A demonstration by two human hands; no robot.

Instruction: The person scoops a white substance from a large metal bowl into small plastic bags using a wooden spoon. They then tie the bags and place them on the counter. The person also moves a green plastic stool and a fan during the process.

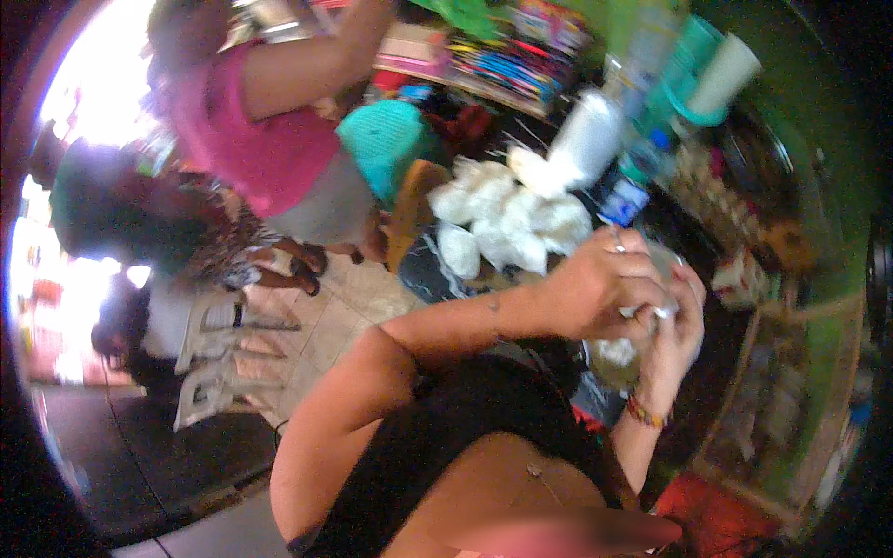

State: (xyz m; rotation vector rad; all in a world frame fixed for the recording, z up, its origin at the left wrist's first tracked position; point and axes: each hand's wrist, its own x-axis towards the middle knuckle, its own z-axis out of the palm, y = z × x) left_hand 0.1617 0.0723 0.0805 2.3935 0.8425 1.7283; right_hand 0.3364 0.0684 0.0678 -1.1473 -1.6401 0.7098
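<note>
My left hand [609, 284], with a ring on one finger, and my right hand [684, 321], with a beaded bracelet at its wrist, meet at the right of the middle. Both are closed, their fingers bent around a thin whitish plastic bag [663, 305]; most of it is hidden by the fingers. Just below them is a container with white stuff [614, 352], partly covered by my arm. Left of my hands, a pile of small filled white bags [512, 219] lies on a dark marbled table [433, 270].
A large clear bag [588, 135] and a blue-capped bottle [644, 156] stand behind the pile. Farther back is a shelf of colourful packets [512, 70]. A person in a pink shirt [251, 139] stands at the left, near a turquoise cover [381, 139]. White plastic chairs [209, 395] are at lower left.
</note>
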